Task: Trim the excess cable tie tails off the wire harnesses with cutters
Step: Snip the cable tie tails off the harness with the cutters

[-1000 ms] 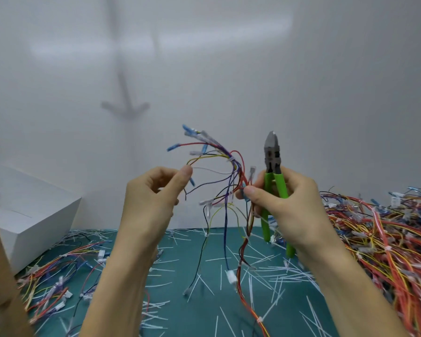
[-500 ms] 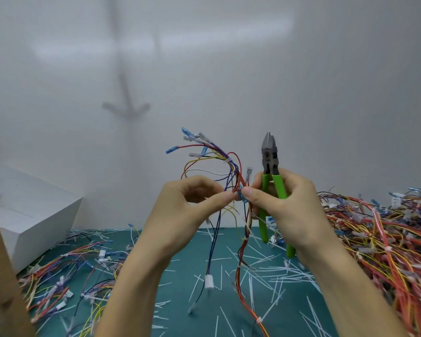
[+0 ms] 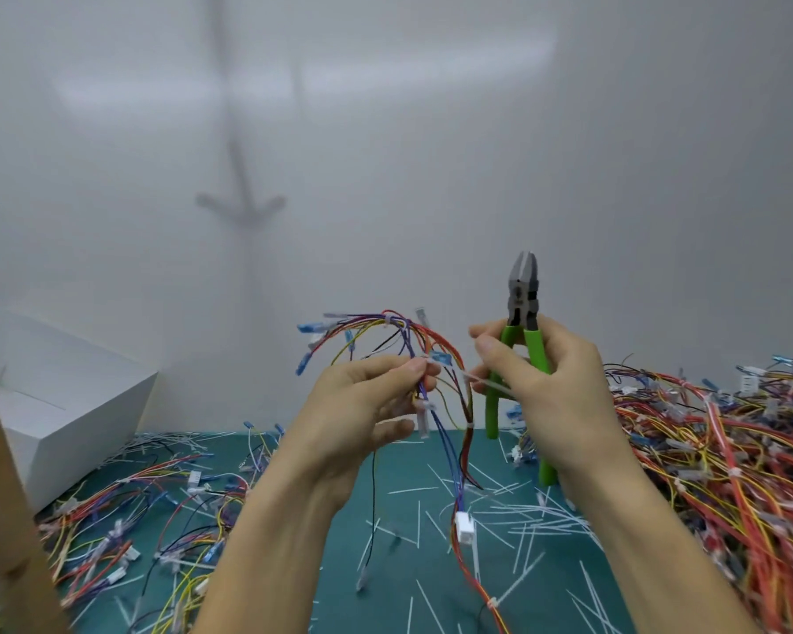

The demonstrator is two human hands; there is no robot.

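Teal worktop (image 3: pixel 413 464) littered with white offcuts (image 3: pixel 527 526), a big heap (image 3: pixel 729 450) of harnesses on the right, a smaller pile (image 3: pixel 124 519) on the left by the white box (image 3: pixel 79 404), inside hidden. Right hand (image 3: pixel 555 391) curls round the green cutters (image 3: pixel 523 304), nose up, blades slightly parted. Left hand (image 3: pixel 362 404) pinches a harness (image 3: pixel 431 334) above the worktop, its tie tail (image 3: pixel 488 383) reaching the right fingertips.

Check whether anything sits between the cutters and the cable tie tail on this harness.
No foreign thing. The cutters point upward in the right hand, whose own fingertips lie between the blades and the tail. The left hand holds the harness.
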